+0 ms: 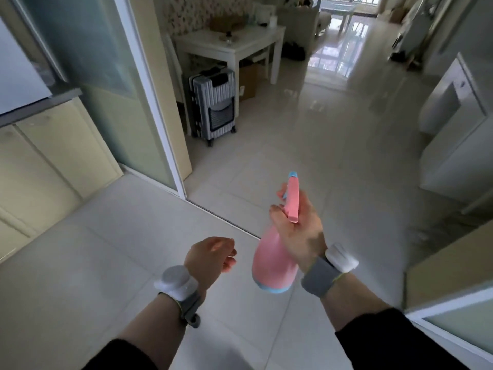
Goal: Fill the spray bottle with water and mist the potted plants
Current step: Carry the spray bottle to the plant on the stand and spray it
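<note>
The pink plastic spray bottle with a blue base and blue nozzle tip (274,257) is up in the air over the pale shiny tiled floor (306,145), tilted with its bottom toward the person. The right hand (298,231) holds it, wrapped tight around its neck just under the pink spray head, with the fingers curled around the front. The left hand (210,256) is just beside the bottle, not touching it. It holds nothing, and its fingers are loosely curled in. Both wrists wear grey bands with white round pieces on them, and the sleeves are black.

Farther off, a grey ribbed suitcase on wheels (213,102) stands on the floor beside a white table (234,46). A sliding glass door with a white frame (112,76) is on the left, with pale yellow cupboards (48,161) beside it.
</note>
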`<state>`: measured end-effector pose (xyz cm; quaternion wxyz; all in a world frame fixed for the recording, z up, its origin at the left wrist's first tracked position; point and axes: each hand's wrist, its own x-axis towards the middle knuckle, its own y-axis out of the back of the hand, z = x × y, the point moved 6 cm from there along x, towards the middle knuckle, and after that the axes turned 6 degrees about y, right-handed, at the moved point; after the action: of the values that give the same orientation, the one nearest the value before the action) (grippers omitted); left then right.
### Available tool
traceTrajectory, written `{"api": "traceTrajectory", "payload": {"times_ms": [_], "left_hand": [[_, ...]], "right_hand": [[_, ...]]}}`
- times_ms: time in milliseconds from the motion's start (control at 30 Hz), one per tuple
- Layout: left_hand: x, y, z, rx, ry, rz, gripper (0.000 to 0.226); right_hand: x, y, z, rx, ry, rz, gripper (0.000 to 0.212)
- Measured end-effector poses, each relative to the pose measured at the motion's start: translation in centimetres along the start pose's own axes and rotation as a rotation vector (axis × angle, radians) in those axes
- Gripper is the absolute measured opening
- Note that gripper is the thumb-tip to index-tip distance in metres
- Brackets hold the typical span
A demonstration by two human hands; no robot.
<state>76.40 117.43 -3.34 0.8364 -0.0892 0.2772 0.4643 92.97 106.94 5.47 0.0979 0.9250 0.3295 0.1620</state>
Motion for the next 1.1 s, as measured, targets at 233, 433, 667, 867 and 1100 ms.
{"api": "traceTrajectory", "payload": {"times_ms": [233, 433, 667, 867, 1100], "left_hand": [[14.2, -0.8, 9.1, -0.024, -0.016, 0.012, 0.012], [26.3, -3.5, 18.8, 0.13, -0.113, -0.088, 0.012], [39.1, -8.4, 29.1, 0.287, -0.175, -0.159, 0.01], [52.0, -15.6, 37.4, 0.377, -0.225, -0.196, 0.01], [65.3, -21.7, 48.3, 0.363, -0.243, -0.157, 0.01]], "right_hand": [[14.9, -3.4, 4.0, 0.019, -0.037, 0.065, 0.045], [27.7, -6.1, 6.5, 0.041, -0.06, 0.151, 0.047], [42.7, -6.7, 9.1, 0.023, -0.054, 0.236, 0.046], [57.4, -5.9, 14.5, -0.011, -0.051, 0.261, 0.048], [76.2, -5.3, 18.7, -0.042, -0.024, 0.207, 0.038]]}}
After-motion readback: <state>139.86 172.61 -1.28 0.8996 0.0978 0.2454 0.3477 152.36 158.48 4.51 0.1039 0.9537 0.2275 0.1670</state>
